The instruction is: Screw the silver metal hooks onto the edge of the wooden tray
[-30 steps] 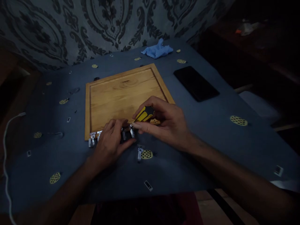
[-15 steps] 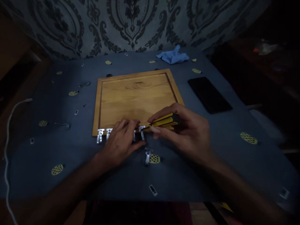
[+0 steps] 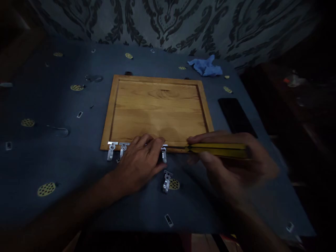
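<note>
A wooden board (image 3: 157,115) with a raised frame lies flat on the table. Silver metal hooks line its front edge; a left one (image 3: 111,150) and its neighbour (image 3: 123,150) are visible, others hide under my left hand. My left hand (image 3: 140,161) is closed over that edge, fingers on top and thumb below, against another hook (image 3: 164,154). My right hand (image 3: 236,161), blurred, grips the yellow-and-black handle of a screwdriver (image 3: 217,148). Its thin shaft points left along the edge toward that hook; whether the tip touches a screw is unclear. A loose hook (image 3: 166,181) lies nearer me.
A dark phone (image 3: 237,117) rests right of the board, partly behind my right hand. A crumpled blue cloth (image 3: 206,66) sits at the back right. The table cover (image 3: 78,168) has printed yellow patches, and a patterned cloth (image 3: 168,24) rises behind it.
My view has shifted and tilted. The screwdriver has turned more level, and my right hand has moved right, away from my left hand. My left hand keeps its place on the board's edge.
</note>
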Available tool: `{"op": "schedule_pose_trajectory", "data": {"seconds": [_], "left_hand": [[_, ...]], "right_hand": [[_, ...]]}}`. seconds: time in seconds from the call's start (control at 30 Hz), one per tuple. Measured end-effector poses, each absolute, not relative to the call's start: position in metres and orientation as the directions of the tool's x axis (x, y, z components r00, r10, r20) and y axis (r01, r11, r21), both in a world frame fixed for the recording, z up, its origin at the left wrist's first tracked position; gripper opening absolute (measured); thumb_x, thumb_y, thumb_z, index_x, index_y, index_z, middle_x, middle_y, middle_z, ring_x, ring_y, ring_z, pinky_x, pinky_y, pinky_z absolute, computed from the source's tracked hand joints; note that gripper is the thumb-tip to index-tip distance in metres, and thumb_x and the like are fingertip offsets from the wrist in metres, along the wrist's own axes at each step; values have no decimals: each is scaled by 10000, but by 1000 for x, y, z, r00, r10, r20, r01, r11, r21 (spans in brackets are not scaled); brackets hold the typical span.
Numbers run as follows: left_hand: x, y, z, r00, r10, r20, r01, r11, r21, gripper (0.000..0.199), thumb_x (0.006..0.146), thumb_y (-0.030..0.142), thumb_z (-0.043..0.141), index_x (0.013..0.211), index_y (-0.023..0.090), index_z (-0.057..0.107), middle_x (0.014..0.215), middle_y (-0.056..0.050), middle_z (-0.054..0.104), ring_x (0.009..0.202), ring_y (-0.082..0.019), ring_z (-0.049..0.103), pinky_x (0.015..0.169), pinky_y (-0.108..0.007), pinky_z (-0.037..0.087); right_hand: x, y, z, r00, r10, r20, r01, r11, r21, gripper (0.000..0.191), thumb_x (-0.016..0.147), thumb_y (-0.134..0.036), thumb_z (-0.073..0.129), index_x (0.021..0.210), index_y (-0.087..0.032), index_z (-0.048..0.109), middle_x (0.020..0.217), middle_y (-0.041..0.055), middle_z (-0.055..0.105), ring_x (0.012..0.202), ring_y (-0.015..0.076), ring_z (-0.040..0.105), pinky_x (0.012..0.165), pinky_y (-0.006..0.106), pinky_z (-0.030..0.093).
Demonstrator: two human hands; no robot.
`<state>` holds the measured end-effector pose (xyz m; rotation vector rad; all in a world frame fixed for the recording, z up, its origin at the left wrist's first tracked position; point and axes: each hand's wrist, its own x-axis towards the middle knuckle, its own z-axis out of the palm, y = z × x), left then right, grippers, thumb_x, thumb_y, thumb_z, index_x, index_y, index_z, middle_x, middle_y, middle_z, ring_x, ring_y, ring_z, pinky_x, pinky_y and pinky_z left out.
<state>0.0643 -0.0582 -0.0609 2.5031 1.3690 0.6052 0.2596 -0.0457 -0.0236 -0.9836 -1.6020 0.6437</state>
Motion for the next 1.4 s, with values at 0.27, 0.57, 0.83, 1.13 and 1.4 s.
{"op": "schedule_pose_trajectory", "data": {"seconds": [0.27, 0.57, 0.83, 1.13, 1.4], "left_hand": [[65, -58, -57, 484, 830, 277, 748, -557, 362, 605, 771, 242, 884, 1212, 124, 487, 1002, -69, 715, 975, -274, 662, 800, -381, 535], [65, -58, -57, 483, 835, 265, 750, -550, 367, 580, 804, 278, 859, 1224, 143, 482, 1015, -62, 712, 995, -278, 664, 820, -395, 535], [65, -59, -58, 477, 840, 257, 747, -542, 385, 525, 828, 234, 822, 1227, 131, 497, 1035, -82, 712, 1022, -291, 660, 845, -407, 533], [65, -59, -62, 473, 842, 258, 737, -539, 407, 503, 866, 303, 790, 1243, 135, 502, 1041, -92, 713, 1036, -302, 649, 855, -427, 535], [65, -58, -62, 477, 828, 293, 731, -560, 391, 505, 856, 302, 809, 1219, 131, 503, 1011, -84, 708, 987, -288, 649, 819, -408, 528]], "right_hand": [[261, -50, -33, 73, 869, 489, 246, 459, -853, 70, 897, -241, 753, 944, -250, 702, 916, 20, 749, 601, 157, 663, 544, 371, 540], [263, -52, -34, -41, 862, 506, 273, 496, -824, 122, 906, -220, 737, 1017, -239, 689, 939, 19, 762, 649, 161, 689, 564, 353, 563], [264, -53, -35, -120, 851, 511, 282, 523, -804, 192, 874, -181, 765, 1009, -280, 672, 932, 4, 772, 690, 183, 715, 635, 370, 612], [271, -47, -13, -312, 870, 383, 340, 478, -810, 352, 940, -220, 686, 1278, -319, 685, 1032, 35, 780, 805, 213, 751, 742, 396, 647], [263, -43, -4, -257, 868, 425, 340, 493, -801, 199, 822, -189, 825, 953, -290, 714, 973, 12, 791, 912, 234, 758, 756, 382, 650]]}}
